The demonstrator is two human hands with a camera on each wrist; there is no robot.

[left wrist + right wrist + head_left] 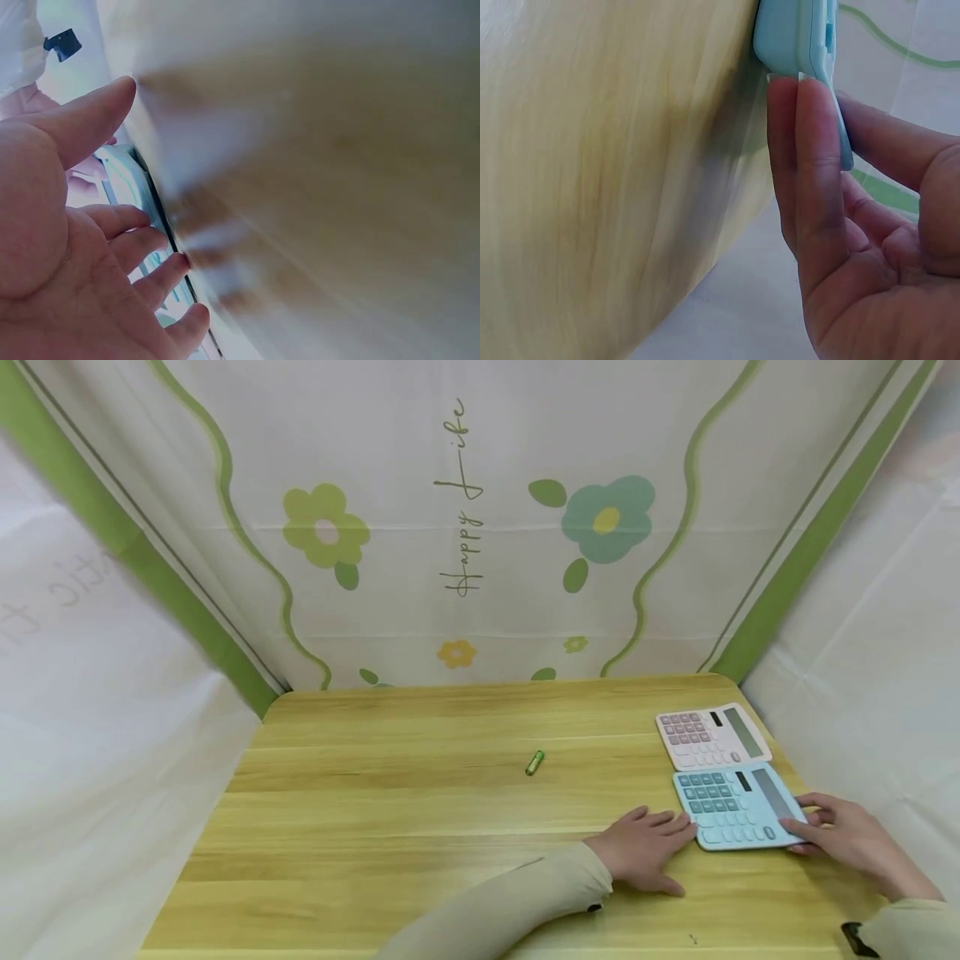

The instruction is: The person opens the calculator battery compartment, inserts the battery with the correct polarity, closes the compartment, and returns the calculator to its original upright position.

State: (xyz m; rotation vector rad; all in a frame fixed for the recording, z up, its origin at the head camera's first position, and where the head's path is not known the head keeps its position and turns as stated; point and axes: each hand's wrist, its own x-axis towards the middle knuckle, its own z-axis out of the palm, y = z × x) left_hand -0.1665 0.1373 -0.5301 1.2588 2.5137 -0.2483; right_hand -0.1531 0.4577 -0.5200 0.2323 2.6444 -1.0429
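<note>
While my right hand pinches the blue calculator at its screen end, thumb on top and fingers underneath, my left hand lies spread at the opposite end. The left fingers are loosely parted and curl round nothing; their tips reach the keypad edge, though I cannot tell whether they press on it or only rest against it. My two hands are apart, with the calculator between them.

The blue calculator sits at the lower right of the frame, on the desk, near its right edge. Just above it lies the pink calculator, turned the same way, the two sides touching or nearly so. A small green cylinder, perhaps a battery, lies well apart from them, right of centre in the frame.

I judge the step in hand to be setting the blue calculator in line with the pink one. In the right wrist view my fingers are under its end, so I cannot be sure that end lies flat. The next move, as I read it, calls for small nudges from both ends until the edges match, then easing my right fingers out without dragging it askew.
</note>
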